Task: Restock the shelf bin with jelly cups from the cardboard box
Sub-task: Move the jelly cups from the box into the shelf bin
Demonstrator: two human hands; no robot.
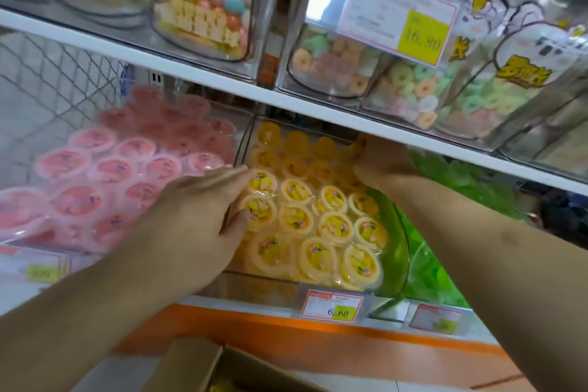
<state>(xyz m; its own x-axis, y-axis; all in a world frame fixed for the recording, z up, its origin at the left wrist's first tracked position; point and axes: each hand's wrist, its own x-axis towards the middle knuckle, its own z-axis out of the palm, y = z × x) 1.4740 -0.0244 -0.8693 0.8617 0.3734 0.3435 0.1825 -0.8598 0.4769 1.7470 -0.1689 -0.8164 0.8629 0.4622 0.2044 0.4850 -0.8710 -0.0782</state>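
Lining white shelf (203, 73), clear candy bins (318, 41); orange trim (286, 334) below.

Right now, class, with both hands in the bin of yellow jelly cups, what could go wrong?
1. The left hand presses on the yellow cups by the bin's left wall; packed rows may shift or tip.
2. The right hand reaches under the upper shelf and might knock it.

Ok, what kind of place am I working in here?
Most likely a shop's sweets aisle: clear bins of yellow jelly cups and pink ones on white shelves, with price tags clipped to the front.
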